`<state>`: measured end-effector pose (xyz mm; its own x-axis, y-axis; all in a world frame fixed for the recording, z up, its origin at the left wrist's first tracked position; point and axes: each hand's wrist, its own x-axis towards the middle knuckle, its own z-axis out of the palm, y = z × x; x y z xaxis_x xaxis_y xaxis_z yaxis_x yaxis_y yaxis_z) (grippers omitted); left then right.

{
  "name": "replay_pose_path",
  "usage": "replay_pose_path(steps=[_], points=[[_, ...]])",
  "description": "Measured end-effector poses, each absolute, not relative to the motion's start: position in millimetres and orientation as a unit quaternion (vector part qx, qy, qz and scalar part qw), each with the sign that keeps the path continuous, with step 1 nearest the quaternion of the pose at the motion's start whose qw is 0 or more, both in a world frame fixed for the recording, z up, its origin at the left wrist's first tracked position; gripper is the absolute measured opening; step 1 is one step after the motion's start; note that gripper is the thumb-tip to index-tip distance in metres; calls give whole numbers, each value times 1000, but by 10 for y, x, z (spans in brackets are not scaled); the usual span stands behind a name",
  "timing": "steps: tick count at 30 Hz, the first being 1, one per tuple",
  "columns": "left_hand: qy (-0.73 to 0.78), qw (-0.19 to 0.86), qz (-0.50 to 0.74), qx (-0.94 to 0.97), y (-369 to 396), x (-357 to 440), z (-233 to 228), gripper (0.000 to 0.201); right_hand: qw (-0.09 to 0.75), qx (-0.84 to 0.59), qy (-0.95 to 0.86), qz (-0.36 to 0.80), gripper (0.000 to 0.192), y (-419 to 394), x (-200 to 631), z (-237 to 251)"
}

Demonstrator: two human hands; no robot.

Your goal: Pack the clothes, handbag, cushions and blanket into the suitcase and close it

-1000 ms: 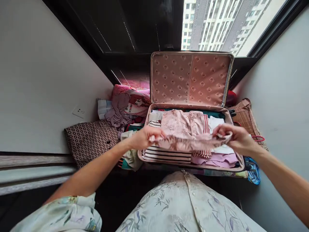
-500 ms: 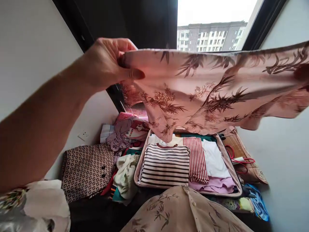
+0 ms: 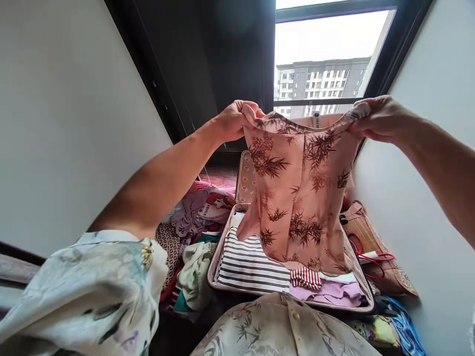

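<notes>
I hold up a pink garment with a brown bamboo-leaf print (image 3: 299, 198) by its top edge, spread between both hands. My left hand (image 3: 233, 120) grips its left corner and my right hand (image 3: 378, 117) grips its right corner. The garment hangs down in front of an open pink suitcase (image 3: 212, 269) and hides most of the raised lid. Inside the case lie a black-and-white striped top (image 3: 248, 264), a red-striped piece (image 3: 305, 278) and a lilac piece (image 3: 326, 292).
A heap of loose clothes (image 3: 193, 232) lies left of the suitcase, with a pink printed cushion (image 3: 208, 205) behind it. A woven bag with red handles (image 3: 374, 247) stands at the right by the wall. A window (image 3: 326, 64) is straight ahead.
The garment went from lying on the packed clothes to being lifted and shaken out close to the camera. Now it hangs lengthwise, held farther out, with both hands at its top corners.
</notes>
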<state>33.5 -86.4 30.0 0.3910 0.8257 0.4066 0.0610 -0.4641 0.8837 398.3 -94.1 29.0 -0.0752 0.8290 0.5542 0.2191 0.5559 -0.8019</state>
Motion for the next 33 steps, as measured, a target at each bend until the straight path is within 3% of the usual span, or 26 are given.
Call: replay_pose_path(steps=[3, 13, 19, 28, 33], points=[[286, 406, 454, 739, -669, 235, 268, 59, 547, -410, -648, 335, 32, -734, 3848, 291], [266, 404, 425, 765, -346, -61, 269, 58, 607, -325, -652, 318, 51, -303, 3457, 181], [294, 369, 413, 779, -451, -129, 278, 51, 594, -316, -679, 295, 41, -329, 3544, 80], [303, 437, 410, 741, -638, -133, 254, 48, 558, -289, -692, 356, 33, -233, 3400, 76], [289, 477, 401, 727, -653, -158, 110, 59, 532, -275, -690, 407, 41, -121, 3175, -44]])
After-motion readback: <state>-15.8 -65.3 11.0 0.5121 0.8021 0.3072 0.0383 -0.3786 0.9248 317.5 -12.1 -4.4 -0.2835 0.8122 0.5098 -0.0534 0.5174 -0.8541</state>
